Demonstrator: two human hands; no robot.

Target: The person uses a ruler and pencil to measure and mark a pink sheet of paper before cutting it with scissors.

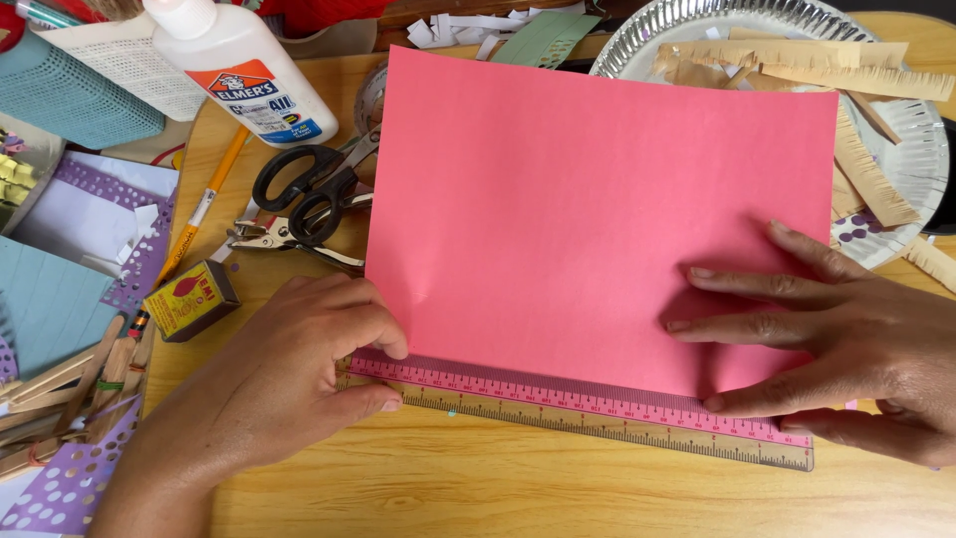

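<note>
A pink sheet of paper (588, 199) lies flat on the wooden table (518, 488). A clear ruler (597, 413) runs along the sheet's near edge, partly under it. My left hand (289, 374) pinches the ruler's left end and the paper's lower left corner between thumb and fingers. My right hand (827, 339) lies flat with fingers spread on the paper's lower right part, its thumb at the ruler's right end.
Black-handled scissors (309, 184) and a metal hole punch (274, 237) lie left of the sheet, with a white glue bottle (239, 60), a yellow pencil (204, 204) and a small matchbox (189, 299). A foil plate (911, 130) with fringed tan paper strips sits top right. Craft sticks and purple punched paper fill the left edge.
</note>
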